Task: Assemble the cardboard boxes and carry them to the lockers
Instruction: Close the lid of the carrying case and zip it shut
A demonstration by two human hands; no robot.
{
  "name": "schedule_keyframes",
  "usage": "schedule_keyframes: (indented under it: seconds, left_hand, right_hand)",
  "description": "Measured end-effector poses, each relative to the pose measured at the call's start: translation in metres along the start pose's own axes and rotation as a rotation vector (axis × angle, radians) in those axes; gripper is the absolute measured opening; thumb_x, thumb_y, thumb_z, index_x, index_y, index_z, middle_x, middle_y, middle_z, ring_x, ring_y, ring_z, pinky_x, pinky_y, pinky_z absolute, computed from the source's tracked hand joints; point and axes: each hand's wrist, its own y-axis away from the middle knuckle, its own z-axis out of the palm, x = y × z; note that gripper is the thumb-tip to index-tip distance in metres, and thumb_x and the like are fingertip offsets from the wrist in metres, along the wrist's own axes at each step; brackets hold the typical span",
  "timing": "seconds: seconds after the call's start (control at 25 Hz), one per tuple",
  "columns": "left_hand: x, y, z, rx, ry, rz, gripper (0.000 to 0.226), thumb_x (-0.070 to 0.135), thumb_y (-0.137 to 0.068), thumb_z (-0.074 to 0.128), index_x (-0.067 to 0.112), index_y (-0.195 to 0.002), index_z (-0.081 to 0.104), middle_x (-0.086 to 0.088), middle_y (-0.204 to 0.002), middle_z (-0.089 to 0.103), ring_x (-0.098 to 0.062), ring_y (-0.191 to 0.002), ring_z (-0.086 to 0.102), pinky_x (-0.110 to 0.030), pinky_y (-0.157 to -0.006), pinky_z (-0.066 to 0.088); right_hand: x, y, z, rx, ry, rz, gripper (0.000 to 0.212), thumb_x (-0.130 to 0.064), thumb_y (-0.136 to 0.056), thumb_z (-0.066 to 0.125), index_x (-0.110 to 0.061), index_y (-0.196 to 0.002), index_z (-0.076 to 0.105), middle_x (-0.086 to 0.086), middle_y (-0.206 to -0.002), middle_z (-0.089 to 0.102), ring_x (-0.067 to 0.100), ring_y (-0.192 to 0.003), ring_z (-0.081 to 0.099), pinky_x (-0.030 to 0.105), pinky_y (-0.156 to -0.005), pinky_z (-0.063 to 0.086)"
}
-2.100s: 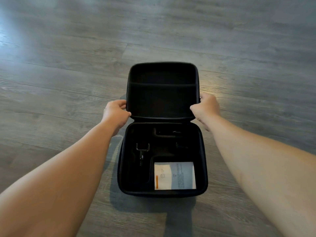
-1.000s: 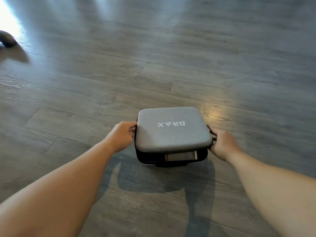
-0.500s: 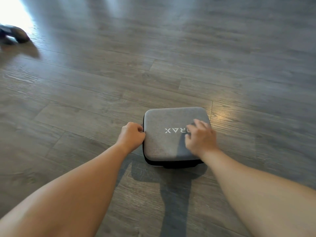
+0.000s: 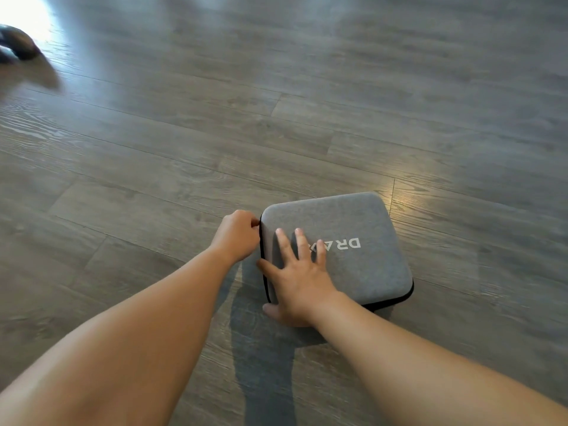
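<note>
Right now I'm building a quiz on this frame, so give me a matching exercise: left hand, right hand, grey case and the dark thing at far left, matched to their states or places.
Things:
1. left hand
2. right hand
3. grey zip case
4. dark blurred object

States or places:
A. lies closed on the wood floor
B. spread flat on the lid
C. fist-closed at the case's left edge
D. top left corner, too blurred to name

Pairs: 1-C, 2-B, 3-A, 4-D

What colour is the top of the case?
Grey, with white letters, seen from the head camera: the case.
</note>
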Motion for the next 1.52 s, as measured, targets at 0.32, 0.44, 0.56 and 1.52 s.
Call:
schedule_keyframes:
  seconds: [0.32, 0.44, 0.56, 1.52]
  left_hand:
    - [0.016, -0.026, 0.001, -0.214, 0.051, 0.211, 0.064, -0.011, -0.085, 0.040, 0.027, -0.132, 0.062, 0.007, -0.118, 0.065, -0.012, -0.111, 0.058, -0.028, -0.090, 0.047]
    - [0.017, -0.035, 0.004, -0.233, 0.027, 0.263, 0.065, -0.011, -0.082, 0.042, 0.030, -0.127, 0.065, 0.008, -0.119, 0.068, -0.011, -0.112, 0.060, -0.030, -0.095, 0.049]
    - [0.017, -0.036, 0.007, -0.251, 0.029, 0.267, 0.057, -0.012, -0.085, 0.047, 0.026, -0.120, 0.071, 0.010, -0.113, 0.070, -0.007, -0.107, 0.062, -0.026, -0.092, 0.050]
    - [-0.030, 0.019, 0.015, 0.092, -0.220, 0.162, 0.024, 0.014, -0.086, 0.059, 0.011, -0.062, 0.062, -0.001, -0.060, 0.057, -0.023, -0.062, 0.051, -0.033, -0.056, 0.040]
  right_hand:
    - [0.008, 0.016, 0.000, 0.102, -0.032, -0.028, 0.058, -0.053, -0.078, 0.061, -0.033, -0.131, 0.047, 0.019, -0.165, -0.003, 0.051, -0.149, -0.008, 0.076, -0.109, -0.005]
    - [0.014, 0.019, 0.007, 0.152, -0.023, -0.045, 0.047, -0.052, -0.076, 0.065, -0.030, -0.116, 0.058, 0.023, -0.160, 0.018, 0.053, -0.146, 0.012, 0.077, -0.110, 0.004]
    - [0.020, 0.024, 0.014, 0.175, -0.029, -0.045, 0.042, -0.046, -0.071, 0.069, -0.028, -0.108, 0.060, 0.022, -0.154, 0.029, 0.054, -0.142, 0.024, 0.078, -0.109, 0.013]
    - [0.026, -0.005, 0.008, 0.041, -0.085, 0.058, 0.065, -0.024, -0.099, 0.046, -0.053, -0.152, 0.024, 0.003, -0.168, -0.019, 0.040, -0.150, -0.027, 0.081, -0.106, -0.011]
